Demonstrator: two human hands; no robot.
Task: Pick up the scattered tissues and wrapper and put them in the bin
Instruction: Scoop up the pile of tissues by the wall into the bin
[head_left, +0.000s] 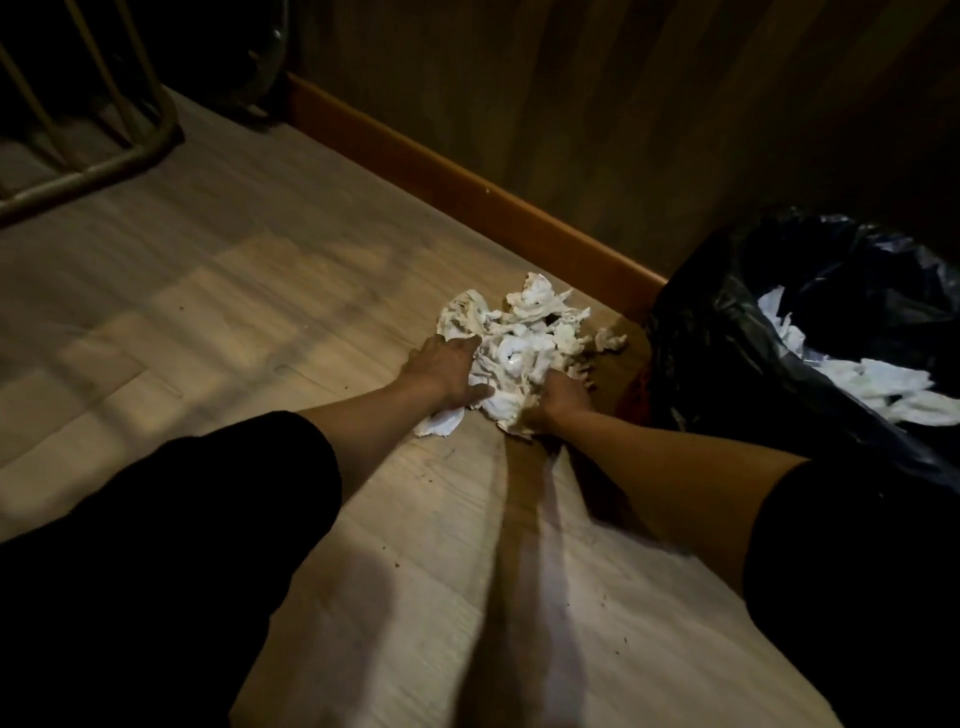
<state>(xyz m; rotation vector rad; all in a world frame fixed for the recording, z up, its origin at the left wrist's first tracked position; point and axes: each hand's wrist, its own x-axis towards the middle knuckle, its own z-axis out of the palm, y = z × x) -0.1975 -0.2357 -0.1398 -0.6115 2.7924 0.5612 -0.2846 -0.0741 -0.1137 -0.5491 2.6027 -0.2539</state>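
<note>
Tissues (519, 343) are gathered in one loose crumpled heap on the wooden floor (249, 291), just left of the bin (727, 343), which is lined with a black bag and stands against the skirting board (467, 192). More white tissues are already seen inside the bin. The left hand (447, 371) is pressed against the side of the heap farther from the bin, with the fingers spread over the paper; the right hand (563, 397) is pushed into the near side of the heap closest to the bin, and its fingers are buried in the tissue, so it cannot be told how firmly they are closed. The heap is thus cupped between both hands but rests on the floor. One small scrap (610, 339) lies apart from the heap, between it and the bin, outside both hands. A wrapper cannot be picked out; it may be hidden in the heap. Loss of material is judged the main risk: the heap is loose and only squeezed from two sides, so pieces at its far edge may be shed when it is lifted. The separate scrap is likely to be left behind unless collected separately. The bag rim sags, so tissues could be dropped outside the opening.
</note>
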